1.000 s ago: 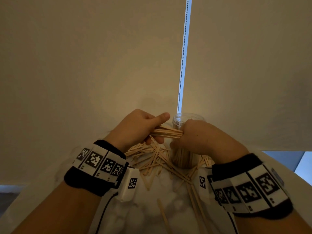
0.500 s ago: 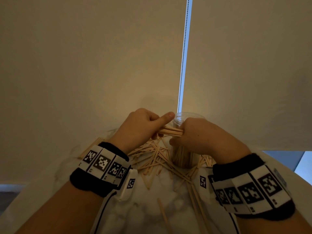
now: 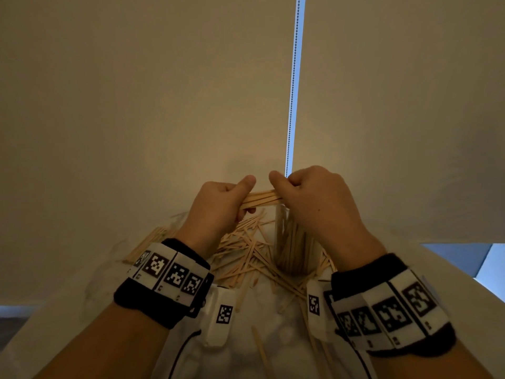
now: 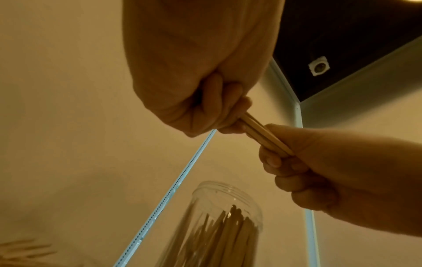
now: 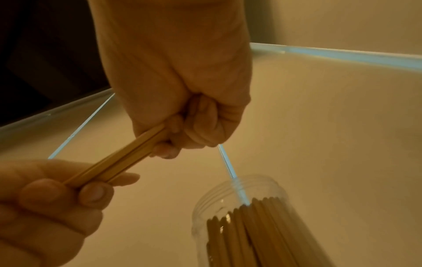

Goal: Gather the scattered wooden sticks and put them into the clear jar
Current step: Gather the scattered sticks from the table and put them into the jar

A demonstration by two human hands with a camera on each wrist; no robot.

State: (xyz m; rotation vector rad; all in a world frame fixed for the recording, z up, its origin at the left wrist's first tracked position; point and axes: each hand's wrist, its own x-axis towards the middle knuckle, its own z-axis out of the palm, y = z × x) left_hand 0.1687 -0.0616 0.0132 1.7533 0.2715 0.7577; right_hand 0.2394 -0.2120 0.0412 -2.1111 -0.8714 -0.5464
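Observation:
A small bundle of wooden sticks (image 3: pixel 262 199) lies level between my two hands, above the table. My left hand (image 3: pixel 232 199) grips its left end with curled fingers and the thumb on top. My right hand (image 3: pixel 291 191) grips the right end the same way. The clear jar (image 3: pixel 293 250) stands upright just below and behind my right hand, which hides its mouth in the head view. The left wrist view shows the bundle (image 4: pixel 265 134) above the open jar (image 4: pixel 224 213), which is packed with upright sticks. Scattered sticks (image 3: pixel 246 255) lie around the jar's base.
The white marbled table (image 3: pixel 273 337) carries more loose sticks near me (image 3: pixel 261 348) and a heap at the left (image 3: pixel 149 242). Pale roller blinds with a bead chain (image 3: pixel 292 105) hang close behind the jar. The table's right edge (image 3: pixel 451 269) is near my right wrist.
Both hands have lifted the bundle a little higher. My right hand has risen in front of the jar's mouth, which showed before. The jar has not moved.

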